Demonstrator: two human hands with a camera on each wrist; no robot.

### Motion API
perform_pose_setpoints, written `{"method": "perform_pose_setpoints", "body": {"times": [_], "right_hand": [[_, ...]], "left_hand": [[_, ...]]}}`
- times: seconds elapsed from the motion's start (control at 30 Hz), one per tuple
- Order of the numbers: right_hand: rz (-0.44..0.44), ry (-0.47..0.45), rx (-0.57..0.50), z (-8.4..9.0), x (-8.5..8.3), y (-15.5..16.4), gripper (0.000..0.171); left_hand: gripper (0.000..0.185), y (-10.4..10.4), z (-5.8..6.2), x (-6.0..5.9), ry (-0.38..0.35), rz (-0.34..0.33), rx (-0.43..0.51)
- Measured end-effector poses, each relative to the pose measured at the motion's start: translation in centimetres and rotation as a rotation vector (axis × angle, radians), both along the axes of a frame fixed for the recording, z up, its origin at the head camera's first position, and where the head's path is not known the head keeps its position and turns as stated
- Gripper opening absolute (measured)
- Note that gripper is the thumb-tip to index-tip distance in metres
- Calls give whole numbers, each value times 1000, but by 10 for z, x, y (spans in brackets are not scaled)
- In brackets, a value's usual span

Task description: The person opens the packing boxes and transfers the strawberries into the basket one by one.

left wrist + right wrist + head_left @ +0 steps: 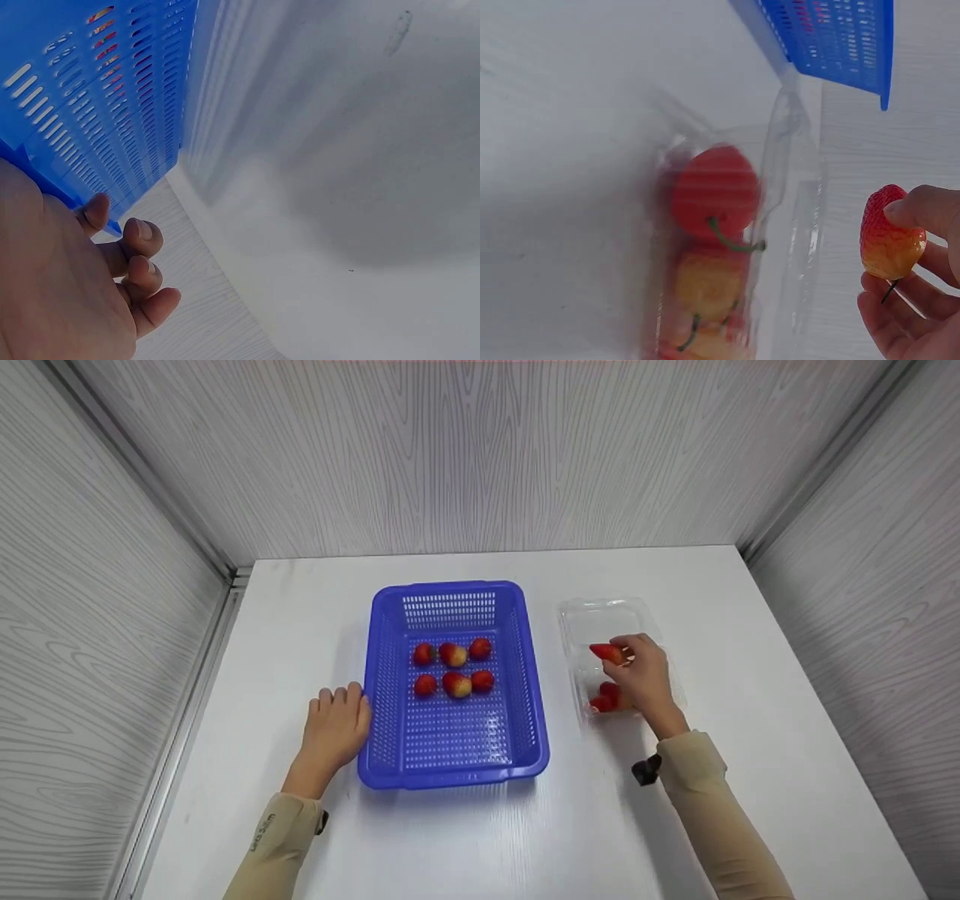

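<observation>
1. One red strawberry with a yellowish tip and a thin dark stem (889,238) sits pinched in the grip of the right hand (643,679), thumb on top and curled fingers (900,330) underneath; the head view shows the same berry (607,653) raised just above the container.
2. Directly beneath that grip lies the clear plastic clamshell container (600,619), its lid open on the far side of the hand.
3. Inside the container, just below and on the near side of the grip, are the remaining red and yellow-tinged strawberries (714,191); the wrist view shows several stacked behind the clear wall, though their exact count is hard to tell.
4. Off to the left of the grip, well apart from the container, stands the blue perforated rectangular plastic basket (450,769).
5. Six red strawberries (453,654) lie on the basket's floor in two rows of three, toward its far half.
6. On the far side of the basket from the grip, the left hand (335,730) rests flat on the white tabletop (465,840), fingers relaxed and holding nothing, its fingertips just beside the basket's left wall; the left wrist view shows the fingers (142,238) loosely bent against that blue wall.
7. Both forearms wear beige sleeves (712,810), and a small black strap part shows at the right wrist.
8. Grey wood-grain panels (480,457) enclose the tabletop on three sides.
</observation>
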State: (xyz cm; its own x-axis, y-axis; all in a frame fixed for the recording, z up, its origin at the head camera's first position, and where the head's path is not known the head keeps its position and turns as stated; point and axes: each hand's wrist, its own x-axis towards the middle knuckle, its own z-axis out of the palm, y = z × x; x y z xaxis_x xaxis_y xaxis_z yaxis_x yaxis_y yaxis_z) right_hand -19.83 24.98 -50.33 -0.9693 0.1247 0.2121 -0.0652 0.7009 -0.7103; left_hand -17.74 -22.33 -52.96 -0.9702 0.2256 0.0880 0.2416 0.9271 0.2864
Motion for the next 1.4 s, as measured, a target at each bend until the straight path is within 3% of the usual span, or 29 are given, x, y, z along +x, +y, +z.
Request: {"method": "perform_pose_setpoints", "body": {"times": [0.3, 0.47, 0.67, 0.9, 1.13, 1.4], "right_hand": [[61, 86, -50, 29, 9, -50, 28], [127, 87, -67, 39, 14, -84, 27], [186, 54, -66, 42, 18, -126, 25], [206, -30, -39, 38, 21, -175, 27], [212, -198, -44, 25, 22, -216, 25], [191, -285, 84, 0, 23, -248, 16]], "left_hand": [[25, 0, -4, 2, 57, -7, 8], [24, 0, -5, 2, 95, -13, -14], [28, -1, -6, 2, 74, -9, -32], [28, -1, -5, 1, 91, -12, -28], [28, -1, -3, 0, 68, -12, -21], [29, -1, -2, 1, 51, -2, -17]]}}
